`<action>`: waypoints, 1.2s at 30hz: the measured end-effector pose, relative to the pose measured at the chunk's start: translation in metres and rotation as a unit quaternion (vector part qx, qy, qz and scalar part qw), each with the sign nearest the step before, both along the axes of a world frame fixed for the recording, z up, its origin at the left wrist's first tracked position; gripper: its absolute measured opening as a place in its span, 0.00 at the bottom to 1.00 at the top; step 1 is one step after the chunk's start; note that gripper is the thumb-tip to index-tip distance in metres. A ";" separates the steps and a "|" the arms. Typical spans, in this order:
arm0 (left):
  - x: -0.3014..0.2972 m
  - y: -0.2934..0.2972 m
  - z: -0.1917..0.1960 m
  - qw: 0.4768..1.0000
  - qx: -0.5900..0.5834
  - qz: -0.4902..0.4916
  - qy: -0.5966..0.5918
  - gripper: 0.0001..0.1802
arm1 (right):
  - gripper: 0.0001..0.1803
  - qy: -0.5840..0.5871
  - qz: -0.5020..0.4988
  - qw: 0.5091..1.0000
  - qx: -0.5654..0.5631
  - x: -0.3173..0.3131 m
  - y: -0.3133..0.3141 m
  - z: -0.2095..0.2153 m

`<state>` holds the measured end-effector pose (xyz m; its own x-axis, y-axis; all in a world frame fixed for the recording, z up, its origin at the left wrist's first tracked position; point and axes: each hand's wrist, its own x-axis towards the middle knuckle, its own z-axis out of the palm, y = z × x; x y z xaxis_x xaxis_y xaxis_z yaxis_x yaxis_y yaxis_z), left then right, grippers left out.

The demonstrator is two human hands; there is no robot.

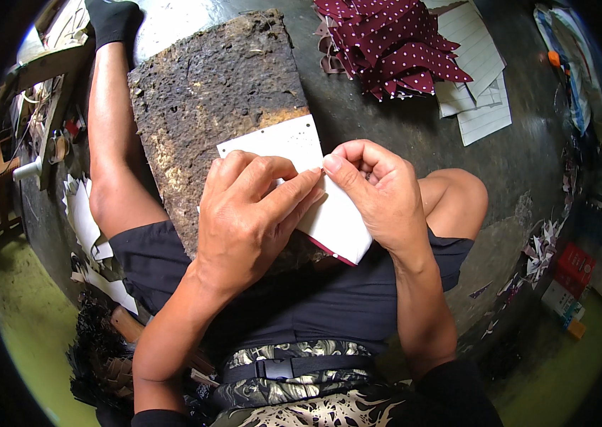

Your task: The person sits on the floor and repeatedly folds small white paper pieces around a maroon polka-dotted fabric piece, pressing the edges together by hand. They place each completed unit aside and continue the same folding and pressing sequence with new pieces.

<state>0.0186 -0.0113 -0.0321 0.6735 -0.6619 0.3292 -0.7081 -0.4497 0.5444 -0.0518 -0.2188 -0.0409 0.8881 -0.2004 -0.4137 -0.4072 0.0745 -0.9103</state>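
A white piece with a maroon polka-dot edge (343, 226) hangs between my hands over my lap, apparently white-backed dotted material. My left hand (249, 203) is closed, with thumb and fingertips pressed on the piece's upper left edge. On the other side my right hand (380, 186) pinches its upper corner between thumb and index finger; the remaining fingers are curled in. Just beyond the left knuckles, a white card with small dark holes or dots (279, 141) lies on a rough, worn brown board (222, 78). My left hand hides the card's lower part.
The board leans over my left thigh. On the dark floor (414, 135) ahead lie a heap of maroon polka-dot pieces (393, 46) and lined paper sheets (482, 107). White scraps (87, 217) sit left of my leg; a red box (574, 269) stands at right.
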 end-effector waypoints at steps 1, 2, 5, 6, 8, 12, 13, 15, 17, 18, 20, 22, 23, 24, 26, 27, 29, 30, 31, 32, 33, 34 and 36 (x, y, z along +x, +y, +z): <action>0.000 0.000 0.000 1.000 0.002 -0.002 0.000 0.16 | 0.10 -0.001 0.000 1.000 0.005 -0.001 0.000 -0.002; 0.000 0.000 0.000 1.000 0.003 -0.005 -0.001 0.16 | 0.11 -0.006 -0.006 1.000 0.007 -0.002 0.000 -0.004; 0.001 -0.001 0.000 1.000 0.004 -0.012 -0.003 0.16 | 0.12 -0.020 -0.019 1.000 0.014 -0.003 0.001 -0.014; 0.001 -0.001 0.001 1.000 0.008 -0.011 0.000 0.15 | 0.12 -0.023 -0.019 0.999 0.016 -0.003 0.002 -0.017; 0.001 -0.003 0.002 1.000 0.013 -0.009 -0.003 0.15 | 0.13 -0.033 -0.007 0.999 0.004 -0.001 0.002 -0.019; -0.001 -0.006 0.005 1.000 0.017 0.000 0.007 0.15 | 0.15 -0.036 0.010 0.979 -0.199 0.003 -0.002 -0.004; -0.001 -0.006 0.006 1.000 0.014 0.003 0.010 0.14 | 0.16 -0.032 0.008 0.958 -0.284 0.002 -0.002 0.003; -0.001 -0.007 0.006 1.000 0.011 0.007 0.013 0.14 | 0.16 -0.006 0.038 0.963 -0.267 -0.001 0.001 0.018; 0.000 -0.008 0.004 1.000 0.006 0.006 0.012 0.14 | 0.17 -0.001 0.068 0.966 -0.248 -0.002 0.007 0.024; 0.001 -0.008 0.004 1.000 0.000 0.006 0.017 0.14 | 0.17 -0.005 0.059 0.972 -0.227 -0.001 0.009 0.023; 0.002 -0.007 0.002 1.000 -0.010 0.006 0.027 0.14 | 0.16 -0.014 0.045 0.982 -0.183 0.001 0.014 0.014; 0.003 -0.005 0.002 0.999 -0.016 0.006 0.039 0.14 | 0.15 -0.063 0.027 0.986 -0.151 0.002 0.015 0.001; 0.003 -0.004 0.001 0.999 -0.019 0.005 0.047 0.14 | 0.15 -0.068 0.020 0.989 -0.128 0.001 0.015 -0.004; 0.003 -0.003 0.001 0.999 -0.017 0.003 0.046 0.14 | 0.15 -0.053 0.011 0.993 -0.107 0.000 0.014 -0.009; 0.004 -0.002 0.001 0.999 -0.014 -0.001 0.046 0.14 | 0.15 -0.084 0.013 0.992 -0.094 -0.002 0.011 -0.017; 0.004 -0.002 0.000 0.999 -0.015 -0.003 0.044 0.14 | 0.15 -0.087 0.013 0.992 -0.089 -0.003 0.009 -0.019; 0.004 -0.003 0.000 0.999 -0.017 -0.006 0.039 0.15 | 0.15 -0.087 0.012 0.993 -0.073 -0.003 0.007 -0.022; 0.004 -0.003 0.000 0.999 -0.016 -0.006 0.038 0.15 | 0.15 -0.086 0.012 0.994 -0.066 -0.003 0.006 -0.023; 0.004 -0.002 0.000 0.999 -0.016 -0.007 0.038 0.16 | 0.15 -0.079 0.014 0.995 -0.068 -0.003 0.005 -0.024; 0.004 -0.002 0.000 0.999 -0.015 -0.007 0.039 0.16 | 0.15 -0.071 0.016 0.995 -0.070 -0.003 0.003 -0.025; 0.004 -0.002 0.000 0.999 -0.013 -0.007 0.037 0.16 | 0.15 -0.064 0.018 0.995 -0.072 -0.003 0.002 -0.026; 0.004 -0.002 0.000 0.999 -0.012 -0.008 0.036 0.17 | 0.15 -0.072 0.015 0.994 -0.075 -0.002 0.001 -0.027; 0.004 -0.002 -0.001 0.999 -0.010 -0.010 0.032 0.17 | 0.16 -0.078 0.009 0.993 -0.086 0.000 0.001 -0.031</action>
